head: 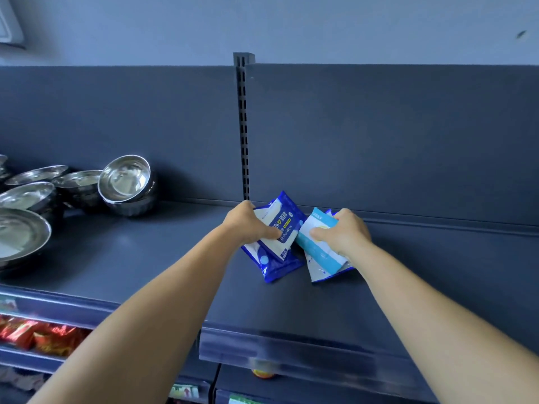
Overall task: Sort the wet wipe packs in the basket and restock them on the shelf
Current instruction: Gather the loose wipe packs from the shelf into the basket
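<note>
Here, both arms reach to the back of the dark shelf (pixel 145 258). Left hand (pixel 248 223) grips the dark blue alcohol wipe packs (pixel 281 237), fingers curled over their upper edge, thumb on the face. Right hand (pixel 341 231) pinches the light blue packs (pixel 318 243) just beside them. Each stack lies under its own hand, long axis tilted toward the other, near corners almost touching. Likely next: squaring each against the rear panel. Steel bowls (pixel 125 179) sit well off to the left hand's side.
</note>
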The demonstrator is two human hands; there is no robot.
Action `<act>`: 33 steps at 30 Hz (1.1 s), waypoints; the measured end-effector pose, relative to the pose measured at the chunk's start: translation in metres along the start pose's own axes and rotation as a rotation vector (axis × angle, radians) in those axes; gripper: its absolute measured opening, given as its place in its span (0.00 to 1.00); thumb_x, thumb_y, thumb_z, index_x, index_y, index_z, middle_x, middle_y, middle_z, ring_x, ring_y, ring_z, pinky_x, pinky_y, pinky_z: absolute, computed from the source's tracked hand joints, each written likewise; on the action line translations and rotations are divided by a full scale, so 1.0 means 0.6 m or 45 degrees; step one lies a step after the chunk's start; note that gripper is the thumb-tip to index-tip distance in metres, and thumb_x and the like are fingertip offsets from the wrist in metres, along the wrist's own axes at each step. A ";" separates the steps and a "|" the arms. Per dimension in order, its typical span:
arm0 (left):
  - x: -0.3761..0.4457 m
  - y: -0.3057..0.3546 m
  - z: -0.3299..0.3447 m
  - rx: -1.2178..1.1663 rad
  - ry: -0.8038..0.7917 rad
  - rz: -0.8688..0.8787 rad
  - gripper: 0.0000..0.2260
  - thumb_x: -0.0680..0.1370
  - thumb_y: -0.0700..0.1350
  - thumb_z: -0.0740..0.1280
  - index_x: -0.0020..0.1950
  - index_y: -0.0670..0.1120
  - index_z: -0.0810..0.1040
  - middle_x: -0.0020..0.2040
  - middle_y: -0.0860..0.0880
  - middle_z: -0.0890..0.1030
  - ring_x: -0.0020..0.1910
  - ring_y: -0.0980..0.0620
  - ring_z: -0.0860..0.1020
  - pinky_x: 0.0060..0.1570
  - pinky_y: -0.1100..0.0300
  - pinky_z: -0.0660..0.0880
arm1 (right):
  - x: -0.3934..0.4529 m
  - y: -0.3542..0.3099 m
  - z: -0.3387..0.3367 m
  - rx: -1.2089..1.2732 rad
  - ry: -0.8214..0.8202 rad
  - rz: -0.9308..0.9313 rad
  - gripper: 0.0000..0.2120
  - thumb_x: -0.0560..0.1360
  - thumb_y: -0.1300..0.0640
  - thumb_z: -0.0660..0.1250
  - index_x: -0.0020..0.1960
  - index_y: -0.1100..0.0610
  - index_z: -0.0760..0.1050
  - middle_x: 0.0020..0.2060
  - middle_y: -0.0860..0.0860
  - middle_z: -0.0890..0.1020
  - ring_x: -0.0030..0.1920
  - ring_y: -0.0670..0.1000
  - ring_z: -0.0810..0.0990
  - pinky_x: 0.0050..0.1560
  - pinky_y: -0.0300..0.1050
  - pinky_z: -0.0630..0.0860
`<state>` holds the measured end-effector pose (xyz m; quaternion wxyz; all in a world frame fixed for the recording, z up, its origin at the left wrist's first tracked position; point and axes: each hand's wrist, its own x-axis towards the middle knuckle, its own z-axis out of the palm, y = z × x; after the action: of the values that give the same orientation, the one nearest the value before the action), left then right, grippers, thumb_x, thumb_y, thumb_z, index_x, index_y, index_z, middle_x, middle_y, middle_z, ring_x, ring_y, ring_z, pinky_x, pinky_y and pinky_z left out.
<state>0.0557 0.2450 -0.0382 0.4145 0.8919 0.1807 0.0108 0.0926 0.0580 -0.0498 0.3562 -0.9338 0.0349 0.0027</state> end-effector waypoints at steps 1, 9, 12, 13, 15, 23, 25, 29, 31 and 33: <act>-0.012 0.004 0.005 -0.052 0.029 0.029 0.26 0.64 0.49 0.79 0.54 0.46 0.69 0.50 0.49 0.80 0.46 0.50 0.82 0.49 0.51 0.80 | -0.010 0.005 -0.004 0.044 0.025 0.000 0.22 0.68 0.48 0.73 0.56 0.57 0.70 0.49 0.51 0.76 0.42 0.53 0.75 0.30 0.42 0.65; -0.124 0.066 0.044 -0.195 0.039 0.353 0.33 0.67 0.50 0.77 0.66 0.48 0.64 0.50 0.53 0.77 0.48 0.50 0.79 0.47 0.53 0.79 | -0.133 0.064 -0.077 0.348 0.318 0.012 0.22 0.69 0.51 0.73 0.60 0.54 0.70 0.50 0.49 0.76 0.45 0.53 0.76 0.41 0.43 0.70; -0.173 0.089 0.063 -0.235 -0.036 0.452 0.31 0.69 0.49 0.76 0.65 0.48 0.64 0.47 0.54 0.77 0.44 0.52 0.79 0.38 0.57 0.77 | -0.188 0.091 -0.111 0.380 0.462 0.038 0.22 0.69 0.51 0.73 0.60 0.54 0.70 0.51 0.49 0.76 0.47 0.53 0.76 0.42 0.43 0.70; -0.190 0.097 0.070 -0.252 -0.063 0.482 0.30 0.69 0.49 0.76 0.65 0.48 0.64 0.48 0.54 0.77 0.44 0.52 0.79 0.37 0.58 0.77 | -0.206 0.102 -0.123 0.379 0.509 0.052 0.22 0.69 0.51 0.73 0.59 0.55 0.70 0.51 0.49 0.77 0.47 0.53 0.76 0.42 0.43 0.70; -0.222 0.112 0.090 -0.264 -0.114 0.539 0.31 0.68 0.49 0.76 0.65 0.48 0.64 0.50 0.53 0.78 0.45 0.52 0.80 0.39 0.56 0.78 | -0.243 0.125 -0.147 0.371 0.593 0.087 0.21 0.69 0.51 0.73 0.58 0.55 0.70 0.52 0.49 0.78 0.46 0.53 0.76 0.42 0.43 0.70; -0.364 0.175 0.193 -0.311 -0.397 0.745 0.25 0.71 0.48 0.75 0.60 0.51 0.63 0.50 0.54 0.77 0.45 0.53 0.81 0.41 0.54 0.81 | -0.389 0.239 -0.240 0.321 0.873 0.278 0.22 0.70 0.49 0.72 0.59 0.55 0.69 0.54 0.51 0.78 0.46 0.52 0.76 0.40 0.43 0.67; -0.401 0.191 0.222 -0.318 -0.466 0.790 0.24 0.71 0.49 0.75 0.58 0.52 0.63 0.48 0.54 0.77 0.43 0.54 0.81 0.41 0.53 0.81 | -0.428 0.270 -0.262 0.348 0.932 0.321 0.21 0.71 0.50 0.72 0.60 0.55 0.69 0.54 0.51 0.78 0.45 0.51 0.76 0.37 0.43 0.67; -0.487 0.223 0.286 -0.310 -0.610 0.889 0.24 0.71 0.48 0.74 0.59 0.52 0.63 0.45 0.56 0.76 0.43 0.54 0.80 0.43 0.53 0.80 | -0.512 0.339 -0.304 0.383 1.051 0.417 0.20 0.72 0.51 0.71 0.59 0.56 0.69 0.54 0.52 0.78 0.45 0.51 0.75 0.42 0.42 0.67; -0.537 0.236 0.323 -0.284 -0.685 0.941 0.23 0.72 0.47 0.73 0.58 0.51 0.62 0.46 0.55 0.76 0.44 0.51 0.81 0.45 0.52 0.80 | -0.558 0.378 -0.324 0.378 1.114 0.480 0.19 0.72 0.51 0.71 0.59 0.55 0.69 0.54 0.53 0.78 0.44 0.51 0.75 0.40 0.42 0.66; -0.595 0.245 0.363 -0.271 -0.778 0.973 0.22 0.72 0.47 0.73 0.57 0.51 0.62 0.46 0.54 0.77 0.44 0.50 0.81 0.45 0.51 0.80 | -0.609 0.421 -0.342 0.374 1.174 0.537 0.18 0.73 0.52 0.70 0.58 0.55 0.69 0.54 0.53 0.78 0.44 0.51 0.75 0.38 0.41 0.66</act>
<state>-0.1948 -0.1206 -0.0252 0.5035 0.8095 -0.2907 -0.0814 -0.2932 -0.2432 -0.0538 0.4226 -0.7509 0.3750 -0.3418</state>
